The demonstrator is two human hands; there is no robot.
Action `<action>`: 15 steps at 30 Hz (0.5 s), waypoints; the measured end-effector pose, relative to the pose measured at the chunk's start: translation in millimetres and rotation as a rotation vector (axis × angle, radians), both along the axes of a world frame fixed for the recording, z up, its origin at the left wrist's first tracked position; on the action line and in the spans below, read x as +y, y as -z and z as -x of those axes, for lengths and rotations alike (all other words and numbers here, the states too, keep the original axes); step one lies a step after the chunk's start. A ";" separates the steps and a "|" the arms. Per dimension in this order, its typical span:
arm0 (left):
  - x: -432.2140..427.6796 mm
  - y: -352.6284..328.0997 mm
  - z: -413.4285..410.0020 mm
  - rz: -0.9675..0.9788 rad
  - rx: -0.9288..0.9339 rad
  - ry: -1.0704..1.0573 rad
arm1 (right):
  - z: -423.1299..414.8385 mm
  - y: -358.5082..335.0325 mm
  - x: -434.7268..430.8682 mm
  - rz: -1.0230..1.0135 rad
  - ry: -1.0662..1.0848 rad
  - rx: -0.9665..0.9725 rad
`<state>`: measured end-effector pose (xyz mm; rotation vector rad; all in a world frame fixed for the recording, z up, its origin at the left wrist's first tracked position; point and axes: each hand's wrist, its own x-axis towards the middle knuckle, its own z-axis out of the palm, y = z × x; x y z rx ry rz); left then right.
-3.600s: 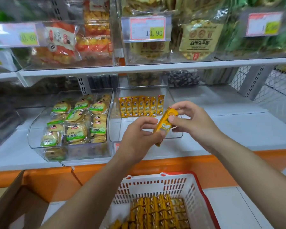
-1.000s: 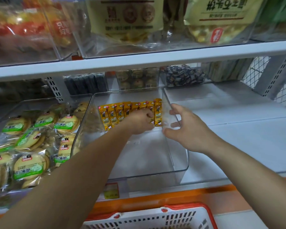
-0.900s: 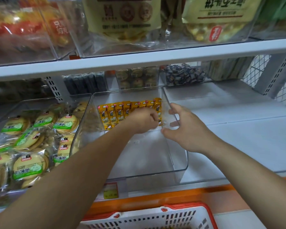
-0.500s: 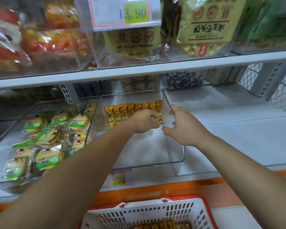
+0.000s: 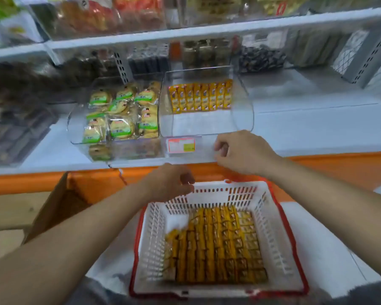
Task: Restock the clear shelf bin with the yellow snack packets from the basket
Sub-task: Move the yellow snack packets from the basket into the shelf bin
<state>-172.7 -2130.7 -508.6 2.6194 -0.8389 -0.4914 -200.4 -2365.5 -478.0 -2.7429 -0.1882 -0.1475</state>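
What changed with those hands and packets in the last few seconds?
The yellow packet both hands held went into the clear bin, at the right end of the row of yellow packets, and was let go. Both hands then drew back: the left hand hangs empty over the far rim of the basket, the right hand empty at the bin's front. Bin, basket and neighbouring biscuit bin stayed put.
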 end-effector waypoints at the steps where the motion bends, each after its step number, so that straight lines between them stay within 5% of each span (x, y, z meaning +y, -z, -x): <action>1: 3.8 19.0 3.7 -0.039 0.041 -0.025 | 8.4 20.9 4.3 0.006 -0.029 0.120; 7: 19.2 137.1 20.0 -0.201 0.276 -0.249 | 28.4 157.5 18.0 -0.068 -0.054 0.568; 15: 24.5 267.3 19.9 -0.046 0.384 -0.570 | 3.0 292.4 60.1 -0.009 -0.050 0.551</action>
